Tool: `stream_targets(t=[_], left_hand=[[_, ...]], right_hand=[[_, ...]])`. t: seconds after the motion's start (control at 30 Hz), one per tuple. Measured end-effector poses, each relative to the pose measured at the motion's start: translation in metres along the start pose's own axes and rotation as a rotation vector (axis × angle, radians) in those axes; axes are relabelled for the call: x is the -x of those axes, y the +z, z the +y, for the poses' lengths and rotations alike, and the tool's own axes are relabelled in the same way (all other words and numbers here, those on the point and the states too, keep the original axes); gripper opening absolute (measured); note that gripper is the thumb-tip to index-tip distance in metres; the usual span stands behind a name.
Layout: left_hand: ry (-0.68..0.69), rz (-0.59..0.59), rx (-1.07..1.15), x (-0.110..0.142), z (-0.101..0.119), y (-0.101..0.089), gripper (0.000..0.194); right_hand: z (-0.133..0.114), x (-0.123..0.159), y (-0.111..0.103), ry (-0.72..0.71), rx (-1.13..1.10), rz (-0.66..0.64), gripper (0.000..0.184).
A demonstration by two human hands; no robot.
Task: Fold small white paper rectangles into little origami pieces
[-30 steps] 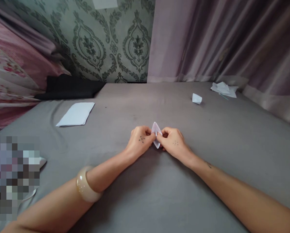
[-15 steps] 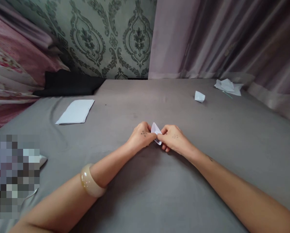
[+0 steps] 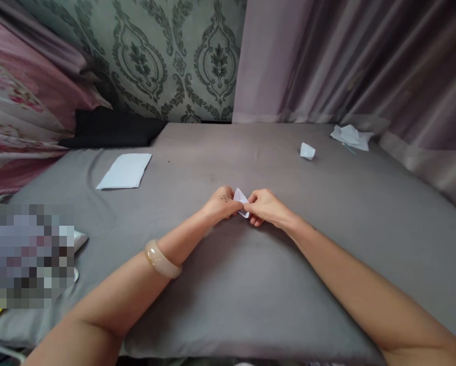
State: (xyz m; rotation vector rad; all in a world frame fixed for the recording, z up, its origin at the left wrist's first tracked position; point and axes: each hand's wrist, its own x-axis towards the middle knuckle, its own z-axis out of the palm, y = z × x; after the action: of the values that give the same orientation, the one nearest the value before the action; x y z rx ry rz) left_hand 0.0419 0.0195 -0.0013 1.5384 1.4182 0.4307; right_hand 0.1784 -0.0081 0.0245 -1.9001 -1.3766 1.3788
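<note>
A small piece of folded white paper is pinched between both hands, over the middle of the grey cloth surface. One pointed tip of it stands up between the hands. My left hand grips its left side, thumb pressed on the front. On the right side, my right hand is closed on it, with the thumb meeting the left thumb and the lower fingers curled beneath. Fingers cover most of the paper, so its folds are largely hidden. A pale bangle circles the left forearm.
A stack of white paper lies at the left, in front of black cloth. A small folded paper shape stands back right, near crumpled or folded white papers and a thin greenish stick. Blurred-out items lie at left.
The view has shifted slightly, bringing the surface's front edge into sight. Both hands still pinch the folded paper, with the thumbs now closer together over it.
</note>
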Motion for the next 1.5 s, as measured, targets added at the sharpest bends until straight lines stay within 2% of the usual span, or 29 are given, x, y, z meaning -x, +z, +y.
stream_targets(t=[0.1,0.17,0.23,0.27,0.37,0.47,0.67,1.07,1.2,1.37,1.5], left_hand=[[0.046,0.033,0.035,0.005,-0.003,0.001,0.021],[0.060,0.021,0.046,0.007,-0.003,0.001,0.020],[0.050,0.003,0.058,0.008,-0.001,0.000,0.019],[0.041,-0.003,0.064,0.008,0.000,-0.001,0.020],[0.018,-0.015,0.089,0.008,0.004,-0.002,0.022],[-0.002,-0.030,0.104,0.007,0.004,-0.003,0.023],[0.008,-0.065,0.123,0.004,0.001,-0.004,0.023],[-0.005,-0.074,0.107,0.006,0.005,-0.006,0.021],[-0.038,-0.118,0.169,0.003,0.004,-0.011,0.012],[0.075,-0.105,0.222,0.006,-0.001,-0.014,0.026],[0.224,-0.030,0.176,0.007,-0.007,-0.015,0.029]], right_hand=[[0.009,0.009,-0.004,-0.039,-0.088,-0.016,0.016],[0.018,0.018,-0.005,-0.173,-0.061,0.081,0.023],[0.027,0.030,-0.004,-0.409,0.099,0.208,0.025],[0.031,0.036,-0.002,-0.521,0.205,0.226,0.024],[0.039,0.046,0.006,-0.683,0.501,0.230,0.021],[0.041,0.045,0.012,-0.709,0.647,0.258,0.019],[0.041,0.039,0.015,-0.676,0.761,0.257,0.030],[0.032,0.040,0.013,-0.620,0.787,0.241,0.028],[0.035,0.042,0.012,-0.641,0.758,0.271,0.027],[0.038,0.047,0.012,-0.676,0.755,0.266,0.028],[0.042,0.047,0.013,-0.724,0.727,0.314,0.026]])
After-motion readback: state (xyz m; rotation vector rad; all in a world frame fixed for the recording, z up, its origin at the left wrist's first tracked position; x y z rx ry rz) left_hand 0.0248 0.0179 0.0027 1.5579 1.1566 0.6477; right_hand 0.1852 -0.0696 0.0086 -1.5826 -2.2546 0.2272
